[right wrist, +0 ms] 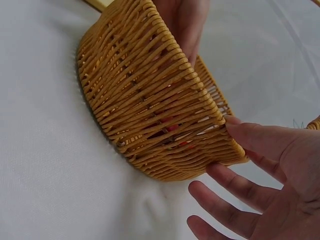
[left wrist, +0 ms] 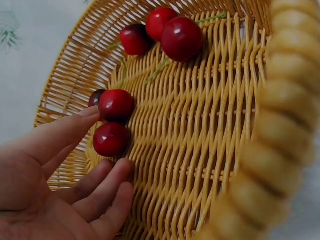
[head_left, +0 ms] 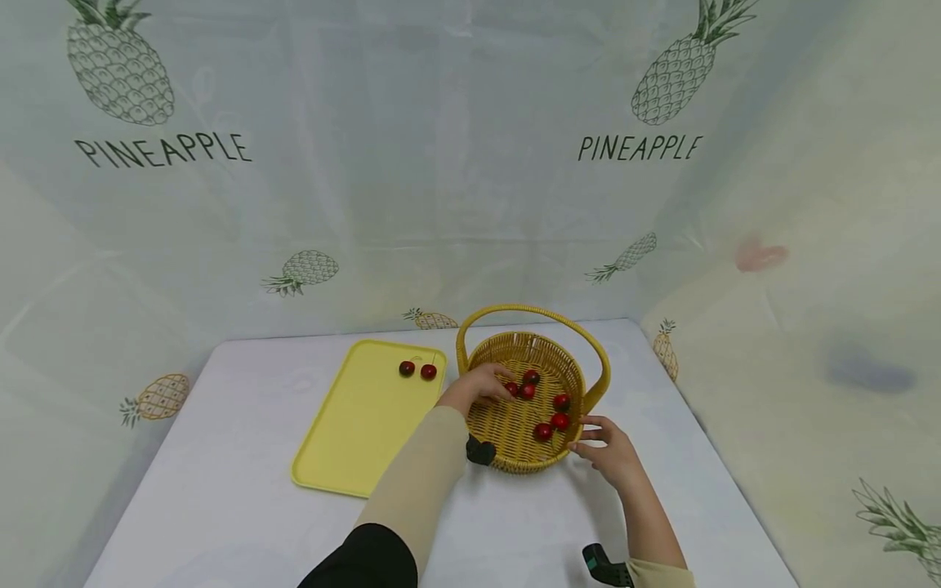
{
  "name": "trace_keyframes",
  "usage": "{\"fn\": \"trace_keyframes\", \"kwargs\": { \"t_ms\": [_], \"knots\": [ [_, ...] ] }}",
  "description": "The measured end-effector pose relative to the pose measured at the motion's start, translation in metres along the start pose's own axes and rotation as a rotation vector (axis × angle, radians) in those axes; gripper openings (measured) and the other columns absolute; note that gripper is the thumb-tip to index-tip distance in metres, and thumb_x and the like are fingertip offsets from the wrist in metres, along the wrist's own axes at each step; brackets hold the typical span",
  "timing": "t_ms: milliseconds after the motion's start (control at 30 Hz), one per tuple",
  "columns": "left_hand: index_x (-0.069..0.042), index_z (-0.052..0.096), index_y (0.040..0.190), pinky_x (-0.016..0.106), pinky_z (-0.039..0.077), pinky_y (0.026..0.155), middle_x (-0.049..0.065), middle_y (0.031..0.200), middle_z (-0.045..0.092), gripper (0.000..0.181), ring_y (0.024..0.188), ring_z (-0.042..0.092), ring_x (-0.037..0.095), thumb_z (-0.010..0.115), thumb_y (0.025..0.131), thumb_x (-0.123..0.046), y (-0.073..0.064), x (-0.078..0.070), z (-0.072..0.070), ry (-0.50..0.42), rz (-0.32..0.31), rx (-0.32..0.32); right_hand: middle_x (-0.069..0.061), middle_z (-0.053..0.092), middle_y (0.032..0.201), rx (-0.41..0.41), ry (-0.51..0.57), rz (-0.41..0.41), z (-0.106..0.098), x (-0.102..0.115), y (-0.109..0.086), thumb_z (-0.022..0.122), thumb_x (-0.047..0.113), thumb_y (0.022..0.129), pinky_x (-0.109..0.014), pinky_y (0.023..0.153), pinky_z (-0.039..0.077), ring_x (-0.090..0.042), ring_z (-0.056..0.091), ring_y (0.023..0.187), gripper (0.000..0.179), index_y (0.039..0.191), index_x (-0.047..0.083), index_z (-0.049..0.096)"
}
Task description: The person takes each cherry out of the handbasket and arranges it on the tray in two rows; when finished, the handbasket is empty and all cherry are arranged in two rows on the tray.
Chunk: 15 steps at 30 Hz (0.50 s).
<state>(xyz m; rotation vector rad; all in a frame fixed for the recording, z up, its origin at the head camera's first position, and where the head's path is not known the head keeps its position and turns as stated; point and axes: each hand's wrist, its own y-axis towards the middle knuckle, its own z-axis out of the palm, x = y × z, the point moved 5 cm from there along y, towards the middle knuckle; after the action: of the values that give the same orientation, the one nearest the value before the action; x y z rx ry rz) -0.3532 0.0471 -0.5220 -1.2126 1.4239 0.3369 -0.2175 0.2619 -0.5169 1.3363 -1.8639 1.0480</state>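
Observation:
A yellow wicker basket with a tall arched handle stands on the white table. Inside are several red cherries in two clusters, one cherry in the farther cluster and another cherry by my left hand. That hand reaches over the left rim with fingers loosely bent; its thumb is at the nearer cherries, and nothing is held. At the right rim, my right hand pinches the basket's edge between thumb and index finger, the other fingers spread outside the wall.
A yellow tray lies left of the basket, with two cherries near its back right corner. The white table meets a pineapple-printed curtain at the back and sides. My left forearm passes over the tray's front right part.

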Motion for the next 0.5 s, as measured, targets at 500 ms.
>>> {"fn": "trace_keyframes", "kwargs": {
  "t_ms": [500],
  "knots": [
    [-0.010, 0.064, 0.129, 0.036, 0.051, 0.086, 0.009, 0.132, 0.052, 0.047, 0.097, 0.062, 0.021, 0.074, 0.085, 0.000, 0.014, 0.008, 0.003, -0.011, -0.022, 0.049, -0.018, 0.063, 0.114, -0.007, -0.009, -0.009, 0.000, 0.001, -0.001, 0.076, 0.014, 0.086, -0.045, 0.075, 0.053, -0.036, 0.057, 0.107, 0.050, 0.130, 0.004, 0.054]
  ]
}}
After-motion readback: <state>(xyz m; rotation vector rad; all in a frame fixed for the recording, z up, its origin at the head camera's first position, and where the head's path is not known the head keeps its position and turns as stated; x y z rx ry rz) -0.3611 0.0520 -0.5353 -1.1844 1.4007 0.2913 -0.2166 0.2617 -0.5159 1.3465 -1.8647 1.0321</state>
